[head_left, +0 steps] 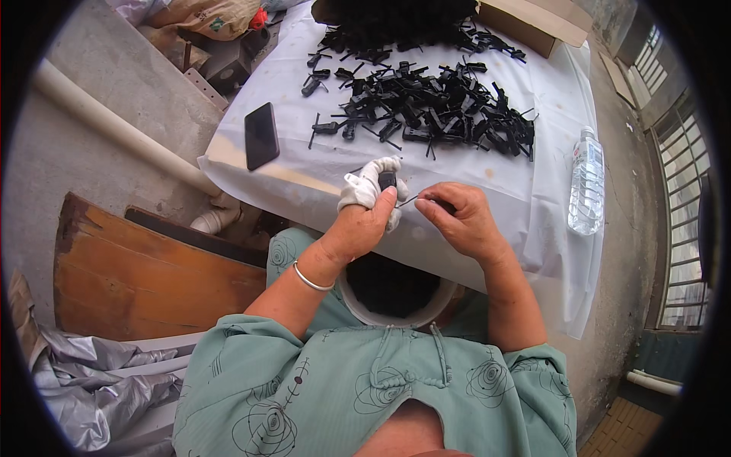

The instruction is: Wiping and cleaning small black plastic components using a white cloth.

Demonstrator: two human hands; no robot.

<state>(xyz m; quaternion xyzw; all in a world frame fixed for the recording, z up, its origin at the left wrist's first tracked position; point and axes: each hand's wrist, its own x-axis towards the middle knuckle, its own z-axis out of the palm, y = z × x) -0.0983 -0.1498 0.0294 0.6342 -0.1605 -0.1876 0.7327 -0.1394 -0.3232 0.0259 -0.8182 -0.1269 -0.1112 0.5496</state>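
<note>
At centre, a small black plastic part (388, 180) was clasped by the left hand (362, 222) and a thin dark strip (409, 201) pinched by the right hand (461, 218), similar pieces (426, 107) at twelve o'clock apparently being left, completed output indeterminable.

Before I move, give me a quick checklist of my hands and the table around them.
1. Left hand holding the black part: ok.
2. Right hand pinching the thin black strip: ok.
3. Strip joined to the part: cannot tell, too small to see.
4. Phone clear of both hands: ok, off to the left.
5. Bottle well in from the table edge: not ok, close to the right side.
</note>
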